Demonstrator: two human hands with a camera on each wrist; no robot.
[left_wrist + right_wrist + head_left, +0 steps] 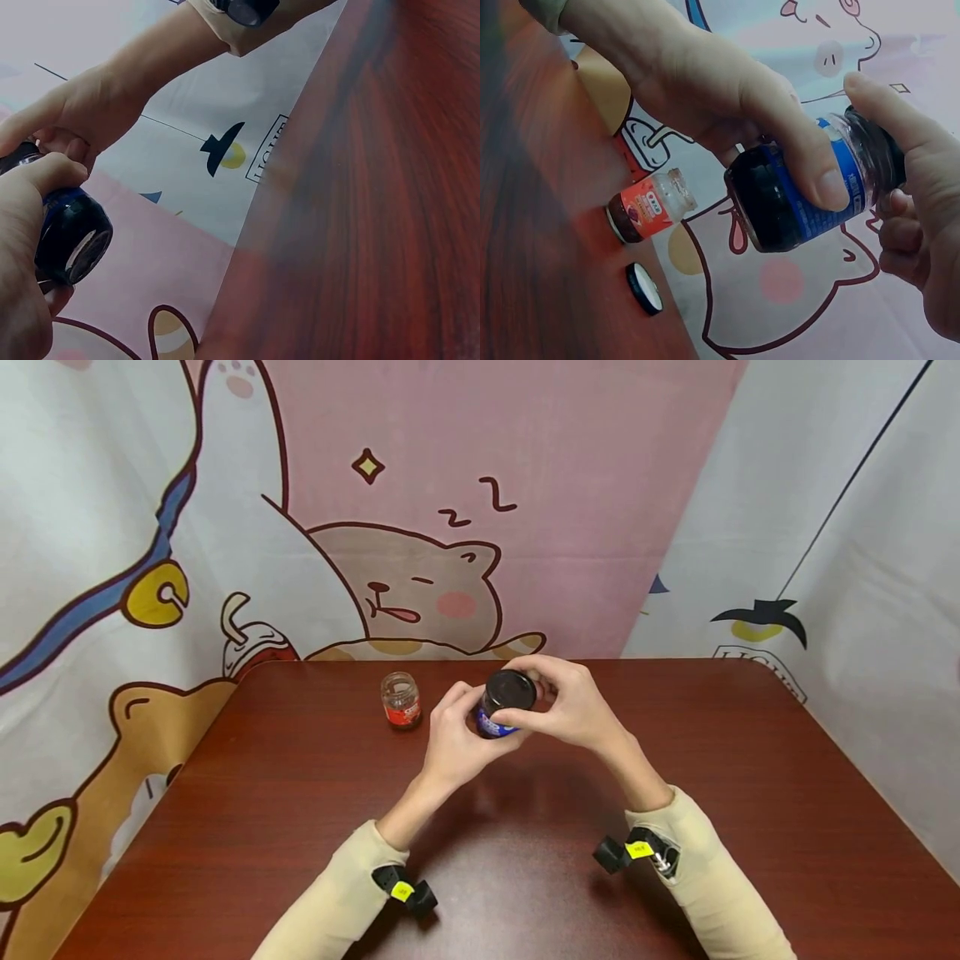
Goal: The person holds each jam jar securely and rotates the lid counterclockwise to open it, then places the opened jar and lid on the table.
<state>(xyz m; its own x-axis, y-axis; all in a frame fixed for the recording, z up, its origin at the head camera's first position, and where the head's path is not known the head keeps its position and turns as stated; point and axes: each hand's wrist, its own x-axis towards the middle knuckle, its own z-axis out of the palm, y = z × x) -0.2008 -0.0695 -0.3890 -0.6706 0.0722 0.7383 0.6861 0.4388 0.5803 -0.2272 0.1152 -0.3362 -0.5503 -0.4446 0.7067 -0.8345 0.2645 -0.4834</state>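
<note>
Between both hands [517, 718], dark jar [501, 704]

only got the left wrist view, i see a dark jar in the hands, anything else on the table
Observer: Yes. In the head view a small open jar with a red label stands on the table, on the left hand's side of the blue-label jar.
Operator: where's its lid
Observer: The right wrist view shows a small black lid lying on the table close beside the red-label jar, apart from it.
Operator: is the dark jar capped
Observer: In the head view a black cap sits on it. The right hand grips that cap and the left hand holds the jar's body.
</note>
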